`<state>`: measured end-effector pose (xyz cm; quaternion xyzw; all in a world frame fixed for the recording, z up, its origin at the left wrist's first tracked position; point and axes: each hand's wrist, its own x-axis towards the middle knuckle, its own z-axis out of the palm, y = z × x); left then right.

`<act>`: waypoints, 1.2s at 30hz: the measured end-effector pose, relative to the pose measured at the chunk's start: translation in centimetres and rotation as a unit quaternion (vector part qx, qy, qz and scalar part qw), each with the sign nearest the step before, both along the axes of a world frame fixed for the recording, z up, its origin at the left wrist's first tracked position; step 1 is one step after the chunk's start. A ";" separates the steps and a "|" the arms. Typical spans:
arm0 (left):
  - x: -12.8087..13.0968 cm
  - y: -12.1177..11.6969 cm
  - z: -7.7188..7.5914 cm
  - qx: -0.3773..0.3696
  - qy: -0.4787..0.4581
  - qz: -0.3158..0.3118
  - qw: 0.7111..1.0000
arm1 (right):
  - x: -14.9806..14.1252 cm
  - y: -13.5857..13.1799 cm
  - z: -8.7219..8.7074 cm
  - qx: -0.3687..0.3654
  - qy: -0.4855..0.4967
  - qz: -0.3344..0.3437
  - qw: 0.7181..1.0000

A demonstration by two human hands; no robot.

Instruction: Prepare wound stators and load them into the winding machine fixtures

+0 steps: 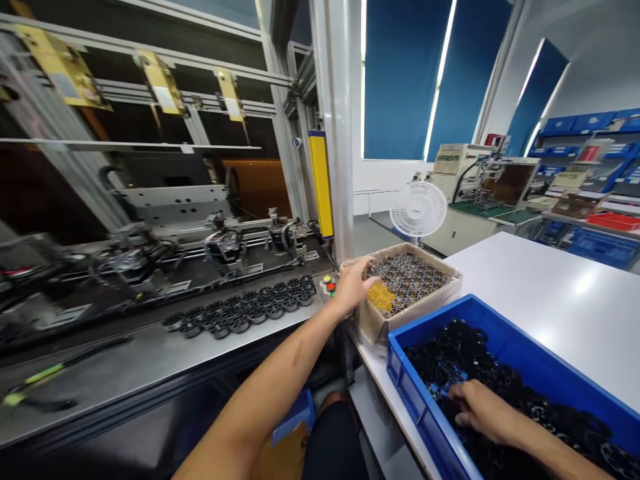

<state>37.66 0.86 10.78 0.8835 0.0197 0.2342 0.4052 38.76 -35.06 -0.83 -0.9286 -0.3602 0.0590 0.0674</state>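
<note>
My left hand (354, 283) reaches to the near-left corner of a cardboard box (423, 307) filled with rows of small dark round parts on a yellow layer; its fingers curl over the box edge among the parts. My right hand (481, 411) lies inside a blue plastic bin (400, 363) heaped with black ring-shaped parts, fingers bent down into the heap. What either hand grips is hidden.
Several black round parts (245, 308) stand in rows on the machine bench at left, with buttons (329, 285) beside them. A green-handled tool (47, 373) lies near the bench front. A white table (550, 300), a white fan (418, 209) and machines stand behind.
</note>
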 end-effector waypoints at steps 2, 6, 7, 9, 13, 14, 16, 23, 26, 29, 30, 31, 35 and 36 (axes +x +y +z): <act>-5.2 -1.0 -1.6 -0.061 -0.033 -0.029 0.997 | 0.9 -0.6 0.7 0.000 -0.011 -0.008 1.000; -14.7 -2.8 -5.6 -0.261 -0.087 -0.111 0.955 | 1.9 -0.7 3.1 0.036 -0.057 -0.012 0.998; -16.3 -3.1 -6.3 -0.340 -0.100 -0.146 0.924 | 1.4 -0.2 4.1 0.071 -0.083 -0.001 0.994; -18.6 -3.6 -7.1 -0.456 -0.108 -0.196 0.861 | -1.0 1.6 6.3 0.166 -0.145 0.043 0.975; -20.3 -4.9 -6.3 -0.465 -0.092 -0.221 0.852 | -9.4 6.1 10.2 0.296 -0.208 0.174 0.916; -20.5 -5.3 -6.1 -0.458 -0.093 -0.225 0.855 | -11.4 7.1 10.6 0.316 -0.207 0.204 0.903; -20.7 -6.3 -5.7 -0.456 -0.096 -0.240 0.852 | -14.3 8.4 10.8 0.345 -0.189 0.254 0.884; -21.0 -9.2 -6.2 -0.490 -0.032 -0.303 0.817 | -15.7 8.7 9.2 0.375 -0.205 0.284 0.858; -20.9 -9.6 -6.2 -0.511 -0.033 -0.298 0.805 | -15.6 8.5 9.1 0.363 -0.217 0.292 0.858; -20.8 -9.6 -6.2 -0.520 -0.045 -0.295 0.800 | -15.3 8.5 9.2 0.374 -0.195 0.296 0.857; -20.8 -9.6 -6.3 -0.521 -0.047 -0.292 0.801 | -15.2 8.4 9.3 0.383 -0.187 0.292 0.856; -20.8 -9.5 -6.3 -0.521 -0.047 -0.289 0.802 | -15.0 8.4 9.3 0.387 -0.183 0.289 0.856; -20.7 -9.3 -6.6 -0.532 -0.029 -0.277 0.800 | -14.5 8.2 9.5 0.353 -0.198 0.305 0.862; -20.8 -9.3 -6.6 -0.535 -0.022 -0.276 0.798 | -14.4 8.1 9.5 0.348 -0.200 0.311 0.862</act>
